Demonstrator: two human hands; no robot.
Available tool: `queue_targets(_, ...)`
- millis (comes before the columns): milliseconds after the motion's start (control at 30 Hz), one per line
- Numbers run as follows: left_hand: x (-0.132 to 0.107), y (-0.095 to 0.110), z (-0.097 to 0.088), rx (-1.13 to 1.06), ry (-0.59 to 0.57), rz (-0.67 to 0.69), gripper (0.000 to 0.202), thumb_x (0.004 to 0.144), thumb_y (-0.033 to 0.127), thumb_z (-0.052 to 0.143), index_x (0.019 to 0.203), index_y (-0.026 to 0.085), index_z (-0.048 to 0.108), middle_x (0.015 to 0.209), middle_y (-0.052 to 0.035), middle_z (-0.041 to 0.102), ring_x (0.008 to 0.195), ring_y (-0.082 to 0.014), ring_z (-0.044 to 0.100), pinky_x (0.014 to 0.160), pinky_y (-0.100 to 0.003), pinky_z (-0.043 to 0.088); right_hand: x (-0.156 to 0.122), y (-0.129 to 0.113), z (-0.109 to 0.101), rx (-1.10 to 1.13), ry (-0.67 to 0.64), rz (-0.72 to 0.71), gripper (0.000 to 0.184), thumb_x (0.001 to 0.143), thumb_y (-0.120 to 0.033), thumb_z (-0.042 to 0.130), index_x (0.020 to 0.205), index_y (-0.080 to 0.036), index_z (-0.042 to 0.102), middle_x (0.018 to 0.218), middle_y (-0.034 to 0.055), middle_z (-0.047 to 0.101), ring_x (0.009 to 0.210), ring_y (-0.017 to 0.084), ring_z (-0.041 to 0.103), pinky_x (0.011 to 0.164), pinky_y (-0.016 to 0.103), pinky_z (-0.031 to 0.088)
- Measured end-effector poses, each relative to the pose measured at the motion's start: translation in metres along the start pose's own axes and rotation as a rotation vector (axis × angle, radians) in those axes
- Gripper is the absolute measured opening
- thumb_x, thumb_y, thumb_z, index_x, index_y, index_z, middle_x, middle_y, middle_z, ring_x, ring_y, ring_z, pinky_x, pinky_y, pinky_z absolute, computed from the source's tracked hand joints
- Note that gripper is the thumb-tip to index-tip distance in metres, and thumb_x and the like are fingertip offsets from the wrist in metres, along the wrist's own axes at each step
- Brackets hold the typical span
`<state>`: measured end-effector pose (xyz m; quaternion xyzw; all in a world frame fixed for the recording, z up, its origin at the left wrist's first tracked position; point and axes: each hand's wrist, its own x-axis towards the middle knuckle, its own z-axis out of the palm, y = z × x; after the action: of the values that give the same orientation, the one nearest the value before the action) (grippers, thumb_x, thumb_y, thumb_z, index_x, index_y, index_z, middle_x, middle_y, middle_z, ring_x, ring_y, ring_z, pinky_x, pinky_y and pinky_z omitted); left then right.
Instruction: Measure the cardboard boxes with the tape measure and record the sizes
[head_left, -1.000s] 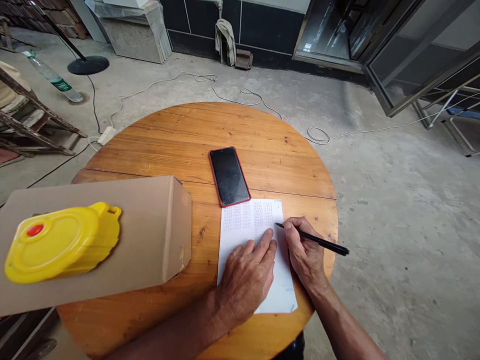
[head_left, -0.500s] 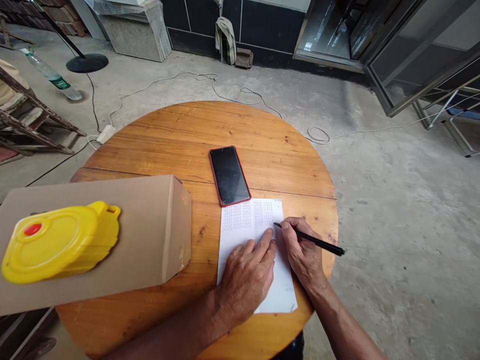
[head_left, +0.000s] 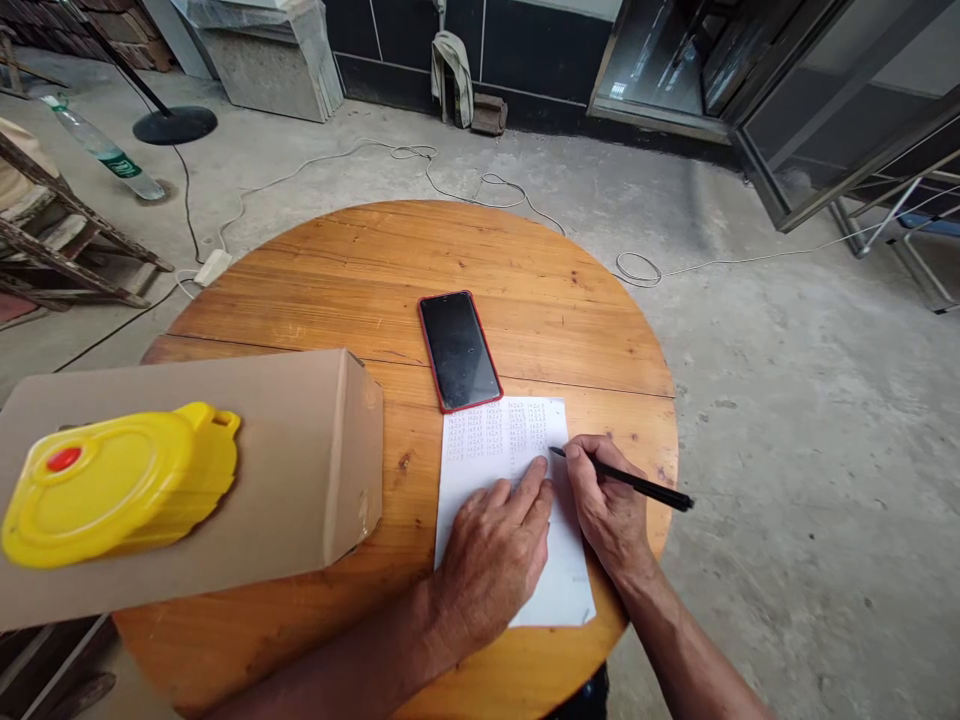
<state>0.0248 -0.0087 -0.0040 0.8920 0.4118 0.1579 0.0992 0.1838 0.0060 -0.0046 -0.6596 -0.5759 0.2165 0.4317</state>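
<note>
A white sheet of paper point(head_left: 559, 590) lies on the round wooden table point(head_left: 405, 250), with rows of small handwriting across its upper part. My left hand point(head_left: 499, 550) rests on the sheet, fingers stretched out, the index fingertip just below the written rows. In my right hand point(head_left: 611, 500), at the paper's right edge, a black pen point(head_left: 645, 487) is gripped between thumb and fingers. Its tip is at the right end of the lowest writing; whether it touches the paper I cannot tell. A phone point(head_left: 460, 350) in a red case overlaps the sheet's top edge.
To the left, a cardboard box point(head_left: 292, 480) carries a yellow plastic case point(head_left: 112, 490) with a red button. Beyond the table, thin cables point(head_left: 510, 190) run over the concrete floor. A plastic bottle point(head_left: 105, 150) and a wooden chair-like frame point(head_left: 67, 235) are at the far left.
My right hand and the pen have shifted very slightly to the right. My left hand stays in place on the paper.
</note>
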Motion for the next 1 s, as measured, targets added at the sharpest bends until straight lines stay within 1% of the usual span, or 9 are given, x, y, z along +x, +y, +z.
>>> queue_targets(200, -0.001, 0.0, 0.001, -0.006, -0.003, -0.007, 0.039, 0.092, 0.019, 0.049, 0.131, 0.016, 0.056, 0.148, -0.0039, 0.05, 0.096, -0.0223, 0.061, 0.078, -0.039, 0.051, -0.001, 0.001, -0.001, 0.035, -0.001, 0.024, 0.021, 0.095, -0.027, 0.051, 0.077, -0.02, 0.059, 0.066, -0.003, 0.057, 0.061, 0.012, 0.05, 0.059, 0.025, 0.04)
queue_targets(333, -0.002, 0.0, 0.002, -0.002, -0.018, -0.003, 0.041, 0.092, 0.02, 0.05, 0.133, 0.017, 0.054, 0.148, -0.0032, 0.05, 0.097, -0.0234, 0.061, 0.078, -0.04, 0.051, -0.001, 0.001, -0.003, 0.206, 0.109, 0.142, 0.023, 0.096, -0.033, 0.053, 0.077, -0.021, 0.058, 0.054, -0.0065, 0.05, 0.048, 0.011, 0.045, 0.048, 0.024, 0.037)
queue_targets(400, -0.002, 0.0, 0.002, -0.001, -0.023, 0.0, 0.041, 0.092, 0.02, 0.05, 0.132, 0.017, 0.055, 0.149, -0.0031, 0.049, 0.097, -0.0235, 0.061, 0.078, -0.04, 0.052, 0.0, 0.001, -0.002, 0.287, 0.135, 0.188, 0.024, 0.096, -0.036, 0.053, 0.077, -0.021, 0.057, 0.051, -0.0075, 0.048, 0.045, 0.01, 0.043, 0.045, 0.023, 0.035)
queue_targets(533, -0.002, 0.0, 0.002, 0.003, -0.025, -0.004, 0.041, 0.092, 0.019, 0.049, 0.132, 0.017, 0.055, 0.148, -0.0032, 0.05, 0.096, -0.0233, 0.061, 0.078, -0.041, 0.052, 0.002, 0.002, 0.001, 0.324, 0.135, 0.216, 0.02, 0.095, -0.038, 0.055, 0.085, -0.021, 0.059, 0.055, -0.0064, 0.052, 0.048, 0.011, 0.047, 0.048, 0.024, 0.039)
queue_targets(600, -0.002, 0.0, 0.002, 0.005, -0.03, -0.006, 0.041, 0.092, 0.019, 0.049, 0.132, 0.017, 0.054, 0.148, -0.0036, 0.05, 0.096, -0.0233, 0.061, 0.078, -0.041, 0.052, 0.004, 0.002, 0.002, 0.295, 0.136, 0.202, 0.018, 0.094, -0.039, 0.056, 0.091, -0.022, 0.061, 0.063, -0.0045, 0.057, 0.053, 0.012, 0.052, 0.053, 0.026, 0.043)
queue_targets(667, -0.003, -0.001, 0.002, 0.004, -0.038, -0.003, 0.041, 0.092, 0.019, 0.049, 0.133, 0.017, 0.053, 0.148, -0.0038, 0.05, 0.097, -0.0235, 0.061, 0.078, -0.041, 0.052, 0.005, 0.002, 0.003, 0.224, 0.145, 0.158, 0.017, 0.094, -0.038, 0.057, 0.096, -0.022, 0.063, 0.075, -0.0015, 0.062, 0.06, 0.014, 0.057, 0.06, 0.029, 0.047)
queue_targets(767, -0.002, 0.0, 0.002, 0.005, -0.062, -0.001, 0.041, 0.092, 0.019, 0.05, 0.132, 0.017, 0.053, 0.149, -0.0042, 0.049, 0.098, -0.024, 0.061, 0.079, -0.041, 0.052, 0.007, 0.002, 0.003, 0.128, 0.159, 0.09, 0.019, 0.094, -0.037, 0.055, 0.102, -0.022, 0.065, 0.087, 0.0016, 0.066, 0.067, 0.015, 0.061, 0.068, 0.032, 0.051)
queue_targets(900, -0.001, 0.004, -0.001, 0.03, -0.097, -0.018, 0.041, 0.091, 0.02, 0.051, 0.132, 0.018, 0.052, 0.15, -0.0051, 0.046, 0.104, -0.0252, 0.059, 0.083, -0.041, 0.052, 0.008, 0.003, 0.003, 0.142, 0.17, 0.058, 0.022, 0.094, -0.036, 0.054, 0.105, -0.02, 0.066, 0.09, 0.004, 0.069, 0.066, 0.016, 0.061, 0.07, 0.034, 0.052)
queue_targets(1000, -0.006, 0.007, -0.007, 0.059, -0.12, -0.017, 0.041, 0.092, 0.022, 0.051, 0.132, 0.018, 0.053, 0.151, -0.0063, 0.045, 0.107, -0.0262, 0.059, 0.087, -0.042, 0.051, 0.008, 0.004, 0.004, 0.185, 0.165, 0.039, 0.024, 0.093, -0.037, 0.054, 0.104, -0.019, 0.066, 0.092, 0.0053, 0.07, 0.065, 0.016, 0.061, 0.068, 0.033, 0.053)
